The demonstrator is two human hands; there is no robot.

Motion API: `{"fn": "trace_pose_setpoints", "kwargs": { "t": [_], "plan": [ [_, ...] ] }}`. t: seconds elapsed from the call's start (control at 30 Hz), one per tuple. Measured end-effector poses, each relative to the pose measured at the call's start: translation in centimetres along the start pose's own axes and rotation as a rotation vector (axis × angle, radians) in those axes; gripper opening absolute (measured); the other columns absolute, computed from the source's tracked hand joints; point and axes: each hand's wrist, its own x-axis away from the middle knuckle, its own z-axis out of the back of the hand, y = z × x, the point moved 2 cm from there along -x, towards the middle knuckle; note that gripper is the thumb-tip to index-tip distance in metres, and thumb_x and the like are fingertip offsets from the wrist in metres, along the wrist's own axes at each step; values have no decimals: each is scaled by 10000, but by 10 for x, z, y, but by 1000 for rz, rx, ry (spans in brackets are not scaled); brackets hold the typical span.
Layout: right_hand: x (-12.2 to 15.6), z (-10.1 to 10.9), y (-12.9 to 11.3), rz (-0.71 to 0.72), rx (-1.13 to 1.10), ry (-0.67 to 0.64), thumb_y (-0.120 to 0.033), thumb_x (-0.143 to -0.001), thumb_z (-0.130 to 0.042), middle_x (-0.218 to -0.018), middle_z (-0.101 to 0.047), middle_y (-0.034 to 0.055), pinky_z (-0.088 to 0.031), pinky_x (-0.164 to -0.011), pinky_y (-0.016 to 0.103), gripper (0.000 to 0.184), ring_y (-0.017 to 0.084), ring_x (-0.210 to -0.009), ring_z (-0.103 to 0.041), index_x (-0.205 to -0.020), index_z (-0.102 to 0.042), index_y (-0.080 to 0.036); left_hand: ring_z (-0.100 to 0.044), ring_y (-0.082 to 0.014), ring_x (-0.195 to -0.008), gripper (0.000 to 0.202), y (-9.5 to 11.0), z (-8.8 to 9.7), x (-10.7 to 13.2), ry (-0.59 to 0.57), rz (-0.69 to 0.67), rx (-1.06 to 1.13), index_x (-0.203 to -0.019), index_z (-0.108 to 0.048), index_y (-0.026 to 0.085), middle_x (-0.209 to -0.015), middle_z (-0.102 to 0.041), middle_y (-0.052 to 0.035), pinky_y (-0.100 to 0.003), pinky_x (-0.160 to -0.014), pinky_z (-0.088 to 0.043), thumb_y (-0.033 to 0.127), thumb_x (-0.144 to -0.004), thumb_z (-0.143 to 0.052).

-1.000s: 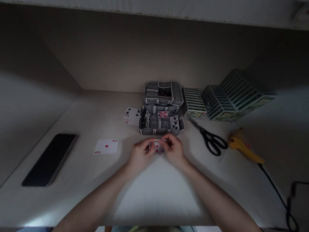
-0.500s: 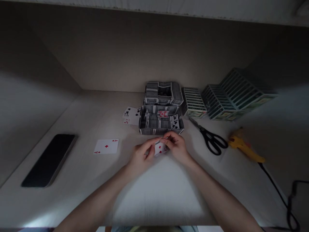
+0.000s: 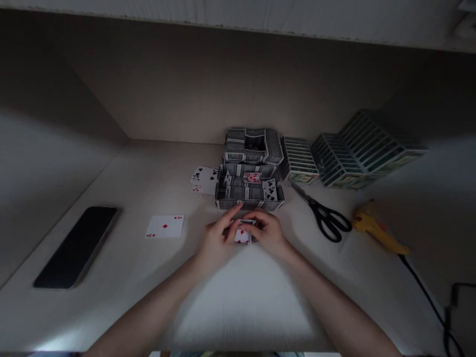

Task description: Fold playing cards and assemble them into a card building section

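Note:
My left hand [image 3: 220, 235] and my right hand [image 3: 270, 230] meet over a small playing card piece [image 3: 242, 236] with red diamonds, which looks folded. The thumb of my left hand touches its left edge, while its index finger is raised apart toward the box. My right hand's fingers and thumb are closed on the piece's upper right. Just beyond is an open box [image 3: 249, 204] made of grey-backed playing cards, with card dividers inside. Behind it stands a second card-built box [image 3: 235, 146] with a square opening. Fingers hide part of the held piece.
An ace of diamonds [image 3: 165, 226] lies left of my hands, with a black phone [image 3: 76, 247] farther left. Loose cards [image 3: 204, 179] lie beside the box. To the right are scissors [image 3: 327, 218], a yellow glue gun [image 3: 379, 233] with a cord, and slatted card structures [image 3: 300, 158].
The card piece has come slightly down and left with my hands. My left index finger has lifted away from it. The whole view has shifted slightly.

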Motion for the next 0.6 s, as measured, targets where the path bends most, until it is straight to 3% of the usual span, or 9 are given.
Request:
{"fn": "trace_pose_setpoints", "kwargs": {
  "t": [0.07,0.23,0.43,0.6],
  "plan": [
    [2,0,-2,59,68,-2,-321,-672,-664,-696,-611,20,-376,-501,219,159,111,-566,-503,-735,-632,-179,-452,-54,-436,402,-1,0,0,-5,26,-16,-1222,-461,220,-572,-575,46,-162,-447,-383,279,-825,-466],
    [4,0,-4,134,149,13,-302,-719,-616,-733,-632,35,-429,-578,240,130,140,-667,-561,-775,-623,-186,-546,-86,-559,400,0,0,-3,-18,77,85,-1213,-437,207,-669,-615,10,-191,-535,-437,303,-826,-459],
    [0,1,5,8,20,135,-326,-739,-576,-692,-612,14,-446,-544,221,150,118,-597,-558,-780,-568,-182,-605,-121,-666,484,-2,-3,-3,-20,165,171,-1191,-405,198,-866,-646,-51,-226,-588,-489,310,-747,-562],
    [5,-1,3,15,21,201,-327,-729,-589,-629,-560,-19,-422,-483,198,219,97,-526,-525,-897,-537,-195,-601,-110,-653,257,-6,-6,-1,4,172,123,-1025,-508,187,-831,-645,-30,-215,-573,-485,302,-795,-487]
  ]
}}
